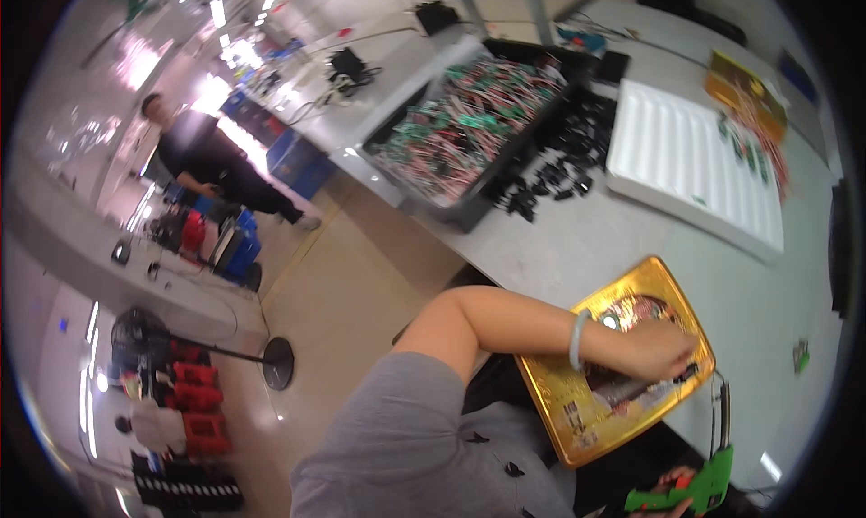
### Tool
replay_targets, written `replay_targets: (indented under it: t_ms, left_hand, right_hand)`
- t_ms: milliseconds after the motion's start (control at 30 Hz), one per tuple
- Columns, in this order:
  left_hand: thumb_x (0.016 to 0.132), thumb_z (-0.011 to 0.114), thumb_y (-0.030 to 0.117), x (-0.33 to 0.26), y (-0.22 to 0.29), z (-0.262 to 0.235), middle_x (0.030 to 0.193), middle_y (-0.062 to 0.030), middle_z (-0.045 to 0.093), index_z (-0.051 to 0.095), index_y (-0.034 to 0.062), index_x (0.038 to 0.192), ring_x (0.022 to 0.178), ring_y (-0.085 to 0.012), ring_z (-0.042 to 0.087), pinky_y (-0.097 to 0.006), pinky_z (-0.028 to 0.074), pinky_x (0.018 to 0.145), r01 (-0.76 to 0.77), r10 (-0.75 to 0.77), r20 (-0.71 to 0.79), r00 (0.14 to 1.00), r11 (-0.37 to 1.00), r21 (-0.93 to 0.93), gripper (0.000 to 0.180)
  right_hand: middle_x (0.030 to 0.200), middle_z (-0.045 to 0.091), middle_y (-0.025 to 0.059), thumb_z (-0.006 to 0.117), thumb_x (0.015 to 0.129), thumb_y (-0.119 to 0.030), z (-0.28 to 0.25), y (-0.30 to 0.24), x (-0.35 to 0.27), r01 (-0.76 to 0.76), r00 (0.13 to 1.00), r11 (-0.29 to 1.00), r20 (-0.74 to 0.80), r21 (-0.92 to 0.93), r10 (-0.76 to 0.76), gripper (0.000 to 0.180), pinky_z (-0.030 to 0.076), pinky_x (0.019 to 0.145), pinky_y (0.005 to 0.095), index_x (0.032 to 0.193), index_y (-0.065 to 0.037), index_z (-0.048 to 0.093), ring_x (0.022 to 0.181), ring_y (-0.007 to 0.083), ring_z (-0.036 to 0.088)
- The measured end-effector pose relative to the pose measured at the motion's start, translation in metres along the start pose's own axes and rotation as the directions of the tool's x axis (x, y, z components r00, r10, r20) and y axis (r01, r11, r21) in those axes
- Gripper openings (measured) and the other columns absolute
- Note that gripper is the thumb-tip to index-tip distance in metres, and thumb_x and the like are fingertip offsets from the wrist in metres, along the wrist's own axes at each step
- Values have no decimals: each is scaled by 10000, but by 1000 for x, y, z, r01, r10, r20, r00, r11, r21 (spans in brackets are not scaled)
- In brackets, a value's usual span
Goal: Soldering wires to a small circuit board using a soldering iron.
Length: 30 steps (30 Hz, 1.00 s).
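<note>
My left hand [654, 346], with a pale green bangle [580, 337] on its wrist, reaches into a gold rectangular tray [577, 423] at the table's near edge. Its fingers are curled down on a small black part [691, 371] among the dark pieces in the tray. My right hand [675, 484] shows only partly at the lower edge, closed around a green pistol-shaped hand tool [708, 482] just below the tray. A thin cable [722, 401] runs up from the tool.
A black bin [469, 213] full of green circuit boards with red and white wires stands farther up the grey table [559, 247]. Beside it lie loose black parts [555, 171], a white ribbed tray [695, 157] and a yellow tray [744, 89]. A person [212, 157] stands far left.
</note>
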<state>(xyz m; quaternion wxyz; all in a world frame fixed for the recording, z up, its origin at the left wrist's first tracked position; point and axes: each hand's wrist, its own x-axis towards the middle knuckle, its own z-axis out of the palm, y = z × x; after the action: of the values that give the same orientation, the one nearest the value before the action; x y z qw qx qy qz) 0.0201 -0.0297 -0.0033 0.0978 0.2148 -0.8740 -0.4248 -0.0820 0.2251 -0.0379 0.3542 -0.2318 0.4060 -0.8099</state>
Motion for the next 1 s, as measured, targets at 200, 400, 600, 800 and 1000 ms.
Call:
replay_targets:
  t_ms: [200,400,600,800,1000]
  left_hand:
    - [734,537,162,-4,8,-5,676,-127,571,520,54,765,666,-319,562,-427,424,583,-66,66,-4,998,998,21,114]
    - [727,542,167,-1,5,-6,671,-113,571,530,61,744,657,-304,558,-414,419,579,-63,64,-24,998,996,59,108]
    - [716,550,167,5,0,-6,675,-108,573,533,52,713,655,-297,560,-402,424,580,-91,92,-29,995,995,31,116]
    - [745,548,220,5,14,-16,708,-134,578,532,33,825,667,-314,562,-396,434,595,-103,105,28,994,992,-69,204]
    - [721,588,310,-46,12,-125,779,-201,596,443,56,1180,746,-356,579,-446,462,687,7,229,-340,912,821,571,544]
  right_hand:
    - [821,512,102,459,832,-315,-60,5,19,-336,941,918,-38,-211,336,391,418,709,312,1039,16,465,773,210,497]
    - [901,549,185,415,835,-411,-3,-16,19,-226,974,918,-102,-326,203,491,471,757,359,1037,31,488,800,238,548]
    - [873,562,173,406,833,-415,-51,27,50,31,763,904,574,426,-297,518,482,670,338,1009,64,492,758,244,564]
    - [850,565,151,420,828,-424,-43,-3,55,135,989,976,80,-173,-122,494,477,633,326,960,42,518,714,237,556]
    - [811,601,107,460,829,-347,-19,-4,112,122,829,848,416,517,-373,374,496,580,315,896,8,557,660,210,581]
